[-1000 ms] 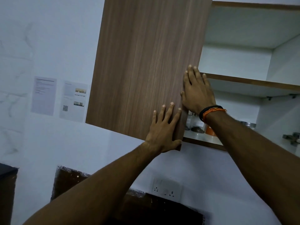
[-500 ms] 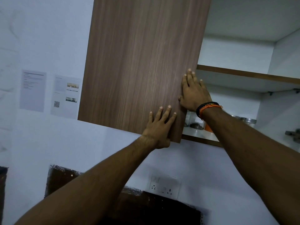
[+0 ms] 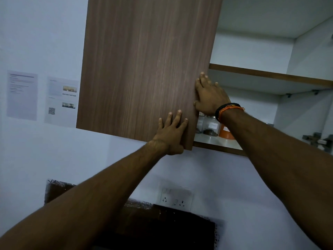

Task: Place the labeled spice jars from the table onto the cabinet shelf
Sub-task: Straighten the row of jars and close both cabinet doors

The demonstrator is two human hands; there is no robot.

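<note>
**A:** Right, nearest first: what are the hands doing?

**B:** Both forearms reach up and away from the camera. The left hand (image 3: pixel 171 134) lies flat on the face of the cabinet door (image 3: pixel 147 65) near its lower free corner, fingers straight and spread, thumb tucked under the bottom edge. The right hand (image 3: pixel 210 98) sits a little higher at the door's free vertical edge, fingers straight against the wood, an orange and black wristband (image 3: pixel 228 110) at the wrist. Neither hand holds a jar.

**A:** And the spice jars?

**B:** Beyond the door, on the lower cabinet shelf (image 3: pixel 219 146): a labeled clear jar (image 3: pixel 210 126) with dark contents, another clear one just left of it, partly hidden by the door, and an orange one (image 3: pixel 226 131) to the right, behind the right forearm. The table is out of view, so I can't tell whether any jars are left down there.

**A:** What could go wrong?

**B:** I'd judge the door is being handled at its edge. The right hand's fingers sit right on that edge, so if the door swings shut they could get caught against the frame. The jars stand near the shelf's front, and a hard slam might jolt them. If more jars wait below, shutting now would be premature
</note>
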